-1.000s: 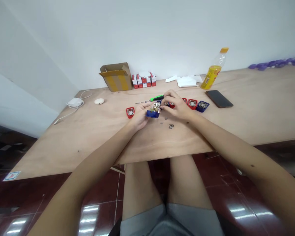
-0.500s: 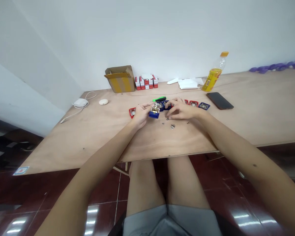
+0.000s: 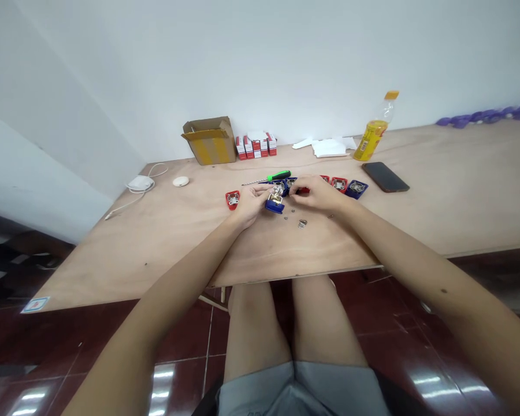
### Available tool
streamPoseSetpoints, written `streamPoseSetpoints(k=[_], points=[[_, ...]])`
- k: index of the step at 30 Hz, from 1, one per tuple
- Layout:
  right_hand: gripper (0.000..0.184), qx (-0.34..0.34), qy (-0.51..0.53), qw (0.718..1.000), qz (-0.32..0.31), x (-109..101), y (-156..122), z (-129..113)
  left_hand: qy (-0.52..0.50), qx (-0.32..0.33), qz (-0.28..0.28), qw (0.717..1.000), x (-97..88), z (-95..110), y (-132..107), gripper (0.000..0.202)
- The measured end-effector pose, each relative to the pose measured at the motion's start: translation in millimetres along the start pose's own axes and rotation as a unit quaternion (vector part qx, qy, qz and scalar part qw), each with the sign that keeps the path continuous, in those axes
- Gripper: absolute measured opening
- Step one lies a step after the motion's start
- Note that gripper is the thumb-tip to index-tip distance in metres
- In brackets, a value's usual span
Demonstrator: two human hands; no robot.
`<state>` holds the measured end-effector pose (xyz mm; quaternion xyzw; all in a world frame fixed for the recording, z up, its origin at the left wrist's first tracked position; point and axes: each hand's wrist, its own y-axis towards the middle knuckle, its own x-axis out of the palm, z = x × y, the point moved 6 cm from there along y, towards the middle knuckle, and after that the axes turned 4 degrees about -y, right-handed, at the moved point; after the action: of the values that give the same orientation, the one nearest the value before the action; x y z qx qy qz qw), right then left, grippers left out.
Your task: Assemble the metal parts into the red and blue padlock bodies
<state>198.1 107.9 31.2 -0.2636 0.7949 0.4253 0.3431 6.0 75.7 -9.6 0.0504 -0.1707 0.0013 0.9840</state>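
Note:
My left hand is closed on a blue piece with metal fittings, held tilted above the table with its metal side showing. Close by on the right, my right hand has its thumb and fingertips pinched together. Whatever is between them is too small or too hidden to make out. Beneath the hands lie a small metal ring-like part and several tiny metal bits. Behind them runs a row of similar blue and red pieces, partly covered by my right hand, with a blue one at its right end.
A green and black screwdriver lies behind the hands. A red piece sits to the left. Along the wall stand a cardboard box, small red-white boxes, white papers and a bottle. A phone lies right.
My right hand has lifted off the tabletop and moved toward the blue piece, its fingertips drawing together. My left hand keeps hold of the blue piece, which is tilted slightly differently.

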Motion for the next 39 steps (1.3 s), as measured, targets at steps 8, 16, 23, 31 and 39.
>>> streamPoseSetpoints(k=[8,16,23,31,39], points=[[0.018,-0.029,0.009,0.998,0.063,-4.2,-0.5,-3.4,0.024,0.013,-0.019,0.999,2.2,-0.4,0.6,0.044],[0.017,-0.059,0.033,0.995,0.067,-1.4,2.9,-13.8,0.061,0.028,-0.036,0.997,7.0,1.8,-2.4,0.038],[0.016,-0.082,0.070,0.989,0.097,-2.1,3.9,-24.0,0.084,0.031,-0.049,0.995,8.7,2.7,-3.9,0.046],[0.015,-0.095,0.059,0.991,0.080,6.5,5.0,-23.3,0.112,0.033,-0.066,0.991,7.2,-0.6,-4.2,0.051],[0.014,-0.079,0.074,0.990,0.088,5.1,5.4,-22.9,0.111,0.037,-0.062,0.991,7.2,0.8,-3.8,0.049]])
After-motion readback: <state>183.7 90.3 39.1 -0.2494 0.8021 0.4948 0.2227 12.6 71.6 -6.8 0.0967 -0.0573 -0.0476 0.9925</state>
